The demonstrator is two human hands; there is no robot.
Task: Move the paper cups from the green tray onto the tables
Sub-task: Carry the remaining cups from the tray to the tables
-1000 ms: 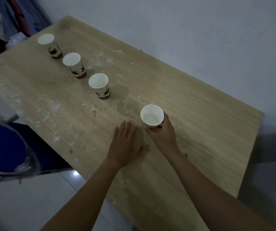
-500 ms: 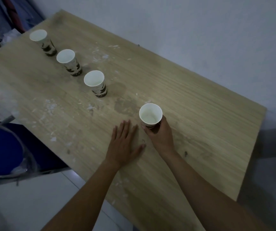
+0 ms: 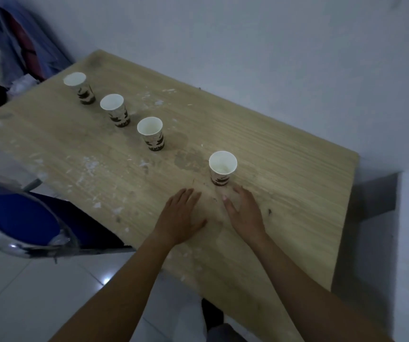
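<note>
Speckled wooden table (image 3: 284, 169) against pale wall (image 3: 272, 58), blue chair (image 3: 18, 215) alongside; four paper cups (image 3: 222, 166); left hand (image 3: 181, 218), right hand (image 3: 244, 213) flat, empty.

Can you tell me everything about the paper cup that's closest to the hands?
The nearest paper cup is white with a dark brown pattern round its lower part. It stands upright on the wooden table, open mouth up, and looks empty inside. It ends a slanted row with three other cups. The right hand lies flat just before it, not gripping it.
</note>
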